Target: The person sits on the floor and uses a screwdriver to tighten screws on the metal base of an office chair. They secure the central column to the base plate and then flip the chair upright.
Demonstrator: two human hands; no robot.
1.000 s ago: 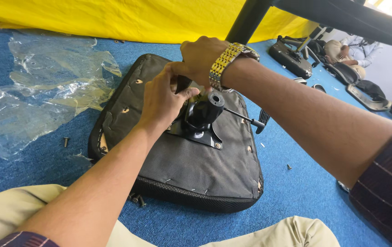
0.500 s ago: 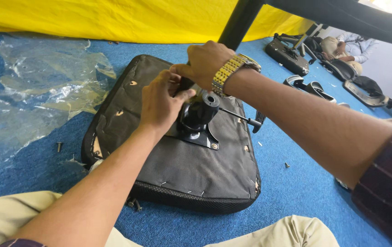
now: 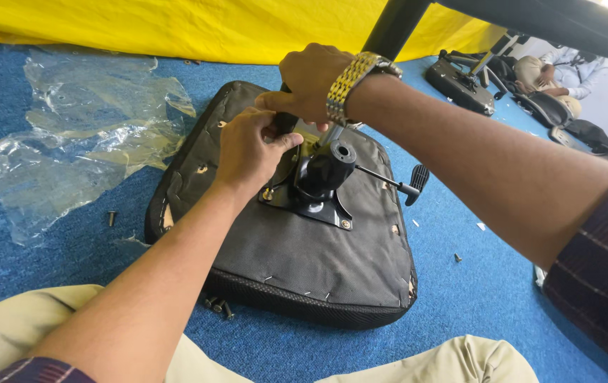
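Blue carpet; both hands gripping tool handle

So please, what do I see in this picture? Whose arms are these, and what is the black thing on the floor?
The camera sits on a person's head and looks down, so both arms belong to that person. An upturned black chair seat lies on blue carpet. A black metal mechanism with a lever is mounted on it. The left hand and the right hand, with a gold watch, grip a dark tool handle there. Clear plastic wrap and loose screws lie nearby.
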